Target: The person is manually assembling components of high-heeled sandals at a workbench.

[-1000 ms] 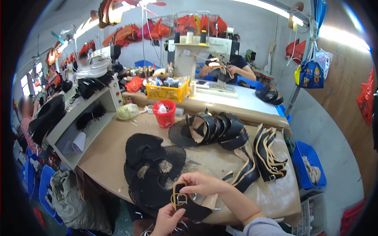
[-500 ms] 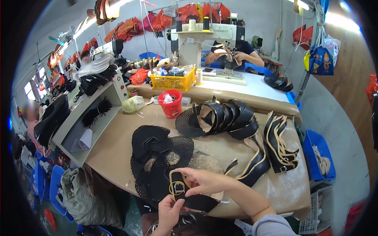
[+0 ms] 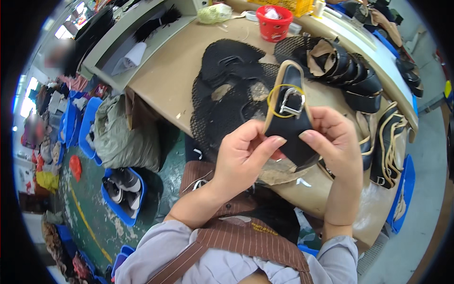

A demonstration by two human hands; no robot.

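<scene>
Black shoe upper is pointing away, lengthwise, both hands' fingers pinching it; red tub beyond.

A black leather shoe upper with a metal buckle is held between the left hand and right hand, above a black mesh pile on the brown workbench; a red plastic tub sits behind.

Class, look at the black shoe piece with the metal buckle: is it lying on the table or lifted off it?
Lifted off. The black shoe piece is held up between the left hand and right hand, above the black mesh pile on the table.
</scene>
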